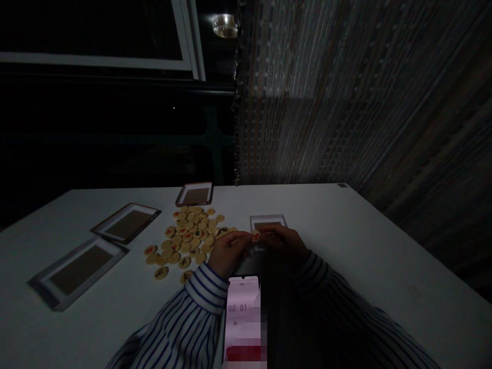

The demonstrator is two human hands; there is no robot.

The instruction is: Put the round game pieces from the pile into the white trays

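Note:
Between my two hands is a round wooden Chinese chess piece point(255, 236) with a red character facing up. The fingertips of my left hand point(229, 250) pinch its left side, and those of my right hand point(285, 245) close on its right side. Just beyond them lies a small open box tray point(266, 219), partly hidden by my hands. To the left of my left hand spreads a heap of similar chess pieces point(188, 238), some showing red or black characters and others blank side up.
At the left lie a grey-rimmed open box tray point(61, 298) and a brown-edged one point(144, 209); another tray point(193, 201) sits behind the heap. A phone with a running timer point(241, 320) lies near my forearms. A curtain point(300, 102) hangs behind the white table point(357, 266).

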